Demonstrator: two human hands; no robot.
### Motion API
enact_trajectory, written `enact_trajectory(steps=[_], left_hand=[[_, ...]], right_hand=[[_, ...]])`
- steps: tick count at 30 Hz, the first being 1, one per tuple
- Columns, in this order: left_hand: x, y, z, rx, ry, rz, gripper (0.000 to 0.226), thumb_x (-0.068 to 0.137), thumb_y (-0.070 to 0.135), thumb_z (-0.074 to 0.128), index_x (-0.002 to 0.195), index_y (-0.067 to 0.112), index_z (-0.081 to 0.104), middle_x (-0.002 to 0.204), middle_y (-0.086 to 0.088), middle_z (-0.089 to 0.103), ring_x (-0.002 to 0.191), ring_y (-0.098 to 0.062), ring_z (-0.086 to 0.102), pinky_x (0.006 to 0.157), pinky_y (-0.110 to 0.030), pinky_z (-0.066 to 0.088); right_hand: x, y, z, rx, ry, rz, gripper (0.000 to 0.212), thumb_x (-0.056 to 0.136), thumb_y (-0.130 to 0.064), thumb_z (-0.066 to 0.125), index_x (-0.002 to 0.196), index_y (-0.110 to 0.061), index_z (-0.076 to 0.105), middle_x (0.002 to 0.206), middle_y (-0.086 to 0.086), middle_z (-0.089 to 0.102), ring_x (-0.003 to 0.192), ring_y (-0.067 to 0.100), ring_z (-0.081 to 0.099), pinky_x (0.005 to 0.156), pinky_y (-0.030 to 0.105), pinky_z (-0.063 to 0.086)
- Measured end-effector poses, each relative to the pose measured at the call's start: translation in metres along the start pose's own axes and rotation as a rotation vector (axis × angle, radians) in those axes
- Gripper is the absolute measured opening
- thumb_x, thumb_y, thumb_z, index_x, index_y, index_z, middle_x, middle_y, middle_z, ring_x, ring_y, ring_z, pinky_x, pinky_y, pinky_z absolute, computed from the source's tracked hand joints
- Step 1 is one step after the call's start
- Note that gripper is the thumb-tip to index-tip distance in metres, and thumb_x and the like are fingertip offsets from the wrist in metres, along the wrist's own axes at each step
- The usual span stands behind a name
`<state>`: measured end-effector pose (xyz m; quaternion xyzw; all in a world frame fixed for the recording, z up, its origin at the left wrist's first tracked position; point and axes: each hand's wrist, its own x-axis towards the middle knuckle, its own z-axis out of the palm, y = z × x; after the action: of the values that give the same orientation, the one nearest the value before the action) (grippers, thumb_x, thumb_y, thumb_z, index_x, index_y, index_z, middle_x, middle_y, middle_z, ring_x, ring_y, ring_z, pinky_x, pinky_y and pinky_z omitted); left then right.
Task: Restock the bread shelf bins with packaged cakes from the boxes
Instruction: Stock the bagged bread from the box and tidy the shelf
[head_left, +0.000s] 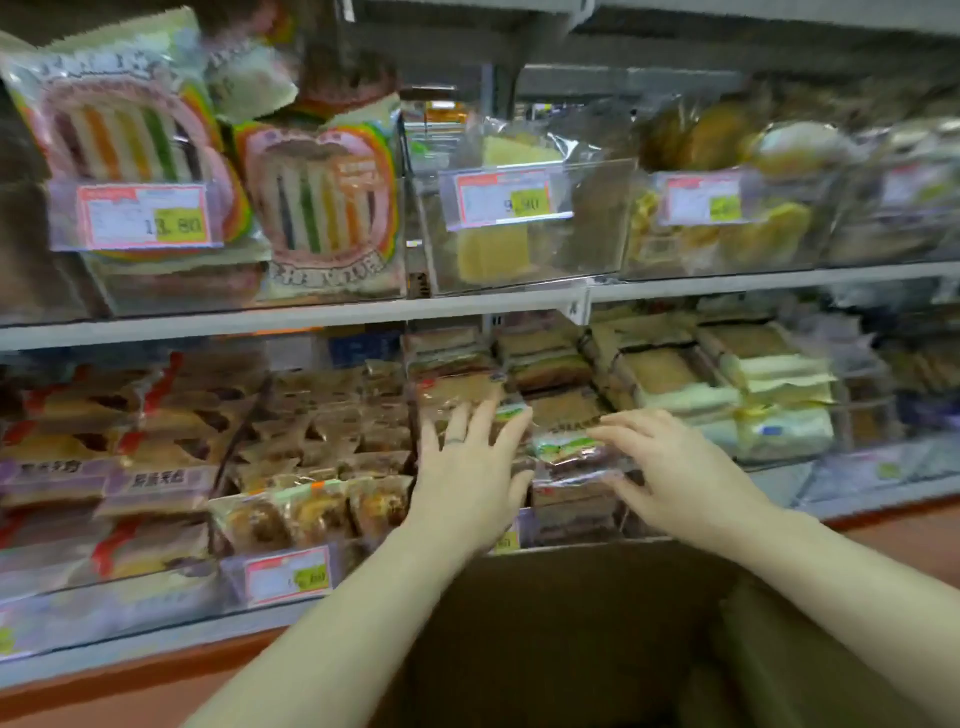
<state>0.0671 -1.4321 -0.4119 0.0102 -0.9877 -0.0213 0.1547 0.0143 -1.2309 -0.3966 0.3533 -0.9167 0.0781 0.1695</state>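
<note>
Head view: hands at lower bin (576, 522).
Left hand (470, 467): fingers spread flat on stack (462, 389); hold it steady.
Right hand (670, 467): pinches cake (571, 456); slide it in level.

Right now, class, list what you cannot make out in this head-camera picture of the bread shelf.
Head view: cardboard box contents, dark and cut off by bottom edge.
Head view: lower price tag digits, blurred.
Head view: packaged cake label, blurred, partly under right hand.
</note>
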Motion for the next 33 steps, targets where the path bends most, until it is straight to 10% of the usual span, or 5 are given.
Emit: enact_trajectory(steps=[6,12,17,22,33], left_hand=[[0.017,-0.004,0.02,0.272,-0.042,-0.002,0.066,0.1,0.052,0.028,0.149,0.036,-0.013,0.162,-0.002,0.0,0.148,-0.028,0.001,0.115,-0.059,0.002],[0.02,-0.02,0.025,0.226,0.098,0.081,0.085,0.062,0.046,0.083,0.137,0.028,0.047,0.127,-0.01,0.062,0.115,-0.036,0.06,0.096,-0.065,0.04],[0.016,-0.023,0.023,0.176,0.166,0.062,0.057,0.087,0.056,0.043,0.137,0.03,0.04,0.128,-0.005,0.061,0.118,-0.031,0.058,0.097,-0.058,0.041],[0.018,-0.028,0.012,-0.027,0.029,-0.132,0.064,0.091,0.052,0.051,0.147,0.04,0.022,0.155,0.003,0.022,0.143,-0.025,0.018,0.111,-0.042,0.032],[0.019,0.002,0.018,-0.119,0.156,0.115,0.044,0.094,0.023,0.056,0.137,0.024,0.047,0.136,0.003,0.046,0.125,-0.019,0.045,0.093,-0.032,0.048]], right_hand=[[0.023,0.022,0.04,0.0,-0.209,0.085,0.062,0.099,-0.046,0.036,0.152,-0.033,0.006,0.16,0.002,0.01,0.147,0.022,0.005,0.118,0.037,0.011],[0.029,0.005,0.075,-0.076,-0.196,0.081,0.051,0.101,-0.046,0.022,0.151,-0.037,0.012,0.159,0.005,0.014,0.144,0.035,0.008,0.116,0.046,0.011],[0.033,0.018,0.066,0.0,-0.256,0.081,0.056,0.098,-0.054,0.026,0.15,-0.042,0.009,0.16,-0.003,0.012,0.145,0.027,0.007,0.116,0.042,0.013],[0.034,0.012,0.043,0.206,-0.155,0.061,0.069,0.093,-0.051,0.048,0.15,-0.038,0.012,0.156,-0.008,0.024,0.144,0.016,0.016,0.118,0.037,0.014],[0.036,-0.003,0.034,0.579,0.027,0.141,0.051,0.093,-0.025,0.059,0.141,-0.03,0.043,0.139,-0.015,0.048,0.129,0.001,0.041,0.103,0.016,0.029]])
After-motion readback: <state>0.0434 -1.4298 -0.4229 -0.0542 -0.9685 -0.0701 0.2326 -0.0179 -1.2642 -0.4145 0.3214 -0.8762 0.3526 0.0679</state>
